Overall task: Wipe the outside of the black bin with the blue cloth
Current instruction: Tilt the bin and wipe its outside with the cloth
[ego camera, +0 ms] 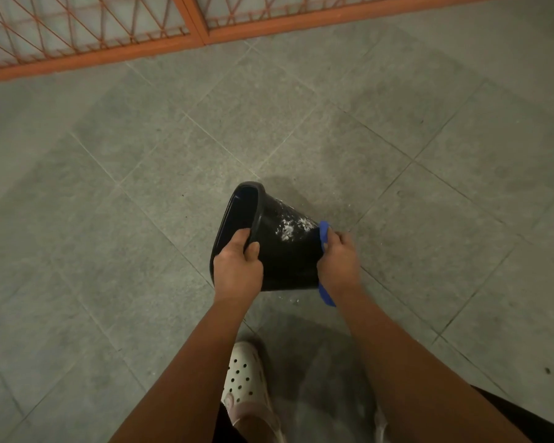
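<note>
Presently, the left hand (pixel 237 266) grips the rim of the black bin (pixel 282 254) (tilted above the tiled floor (pixel 109 193)), the right hand (pixel 338 260) presses the blue cloth (pixel 323 233) to its base end; judged next: sweep across the white residue (pixel 290 230).

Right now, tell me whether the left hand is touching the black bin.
Touching. The head view shows the left hand gripping the black bin at its rim: fingers curl over the edge into the opening, thumb pressed on the outer wall.

Bare arms (pixel 205 362), one white clog
The clog (pixel 245 375) is dotted with round holes; black clothing (pixel 531 420) shows at the lower edge.
</note>
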Tool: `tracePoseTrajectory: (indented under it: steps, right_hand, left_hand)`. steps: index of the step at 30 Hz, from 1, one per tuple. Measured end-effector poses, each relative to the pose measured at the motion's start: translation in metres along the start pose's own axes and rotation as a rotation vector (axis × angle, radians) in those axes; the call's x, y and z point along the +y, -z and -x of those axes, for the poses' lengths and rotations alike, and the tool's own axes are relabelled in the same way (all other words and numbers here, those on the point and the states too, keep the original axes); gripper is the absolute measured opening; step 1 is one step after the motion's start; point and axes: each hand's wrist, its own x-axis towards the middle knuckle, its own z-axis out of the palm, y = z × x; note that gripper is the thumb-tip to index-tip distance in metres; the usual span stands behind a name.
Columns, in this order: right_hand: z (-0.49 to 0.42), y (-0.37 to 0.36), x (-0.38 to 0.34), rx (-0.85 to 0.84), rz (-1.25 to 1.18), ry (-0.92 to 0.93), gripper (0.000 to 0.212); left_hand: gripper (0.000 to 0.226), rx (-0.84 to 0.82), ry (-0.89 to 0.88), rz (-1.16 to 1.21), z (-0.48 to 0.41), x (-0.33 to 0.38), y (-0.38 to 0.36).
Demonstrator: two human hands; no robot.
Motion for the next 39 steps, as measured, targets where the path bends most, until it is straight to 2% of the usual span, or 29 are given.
tracePoseTrajectory:
  steps: [2,5,7,9,13,16,20,23,26,29,32,35,37,39]
  right_hand:
    - [0.01,-0.003,-0.007,0.046,-0.016,-0.008,0.051]
    - [0.02,-0.009,-0.015,0.124,-0.077,0.136,0.047]
    - [0.015,-0.008,-0.015,0.109,-0.06,0.199,0.047]
    - [0.008,-0.006,-0.012,0.054,-0.06,0.172,0.046]
    - [-0.001,0.003,-0.004,-0.088,-0.102,-0.064,0.048]
    - [0.007,-0.001,-0.011,-0.091,-0.021,-0.181,0.054]
    - [0.024,-0.014,-0.028,0.054,-0.041,-0.018,0.061]
    - [0.012,-0.009,-0.02,0.025,-0.113,0.064,0.051]
    - [0.005,-0.005,-0.008,-0.01,-0.182,-0.033,0.05]
    - [0.012,-0.008,-0.007,0.039,-0.204,-0.167,0.056]
    - [0.027,-0.014,-0.013,0.128,-0.16,-0.007,0.049]
    - [0.022,-0.014,-0.01,0.093,-0.093,0.146,0.047]
    - [0.015,-0.011,-0.004,0.046,-0.095,0.117,0.047]
    - [0.013,-0.008,0.003,0.023,-0.123,-0.004,0.048]
  left_hand:
    - [0.029,-0.001,-0.003,-0.005,-0.001,0.0,0.0]
    - [0.031,-0.018,0.005,0.006,-0.003,-0.004,0.003]
    - [0.03,-0.014,0.009,0.02,-0.003,-0.005,0.004]
    - [0.029,0.007,0.018,0.024,-0.001,-0.007,0.003]
    - [0.029,0.013,0.039,0.033,0.002,-0.007,0.0]
    - [0.03,0.022,0.028,0.001,0.003,-0.005,-0.003]
    - [0.03,0.016,0.014,-0.011,0.002,-0.005,-0.002]
    - [0.028,-0.005,0.002,-0.004,0.001,-0.006,-0.002]
    - [0.024,-0.037,-0.088,0.017,0.004,-0.006,-0.008]
    - [0.033,-0.028,-0.19,0.008,0.005,-0.009,-0.013]
    - [0.034,0.048,-0.203,-0.045,0.0,-0.016,-0.013]
    - [0.029,0.088,-0.164,-0.04,-0.005,-0.023,-0.012]
    - [0.027,0.071,-0.177,-0.051,-0.007,-0.026,-0.009]
    - [0.027,0.044,-0.219,-0.069,-0.01,-0.026,-0.006]
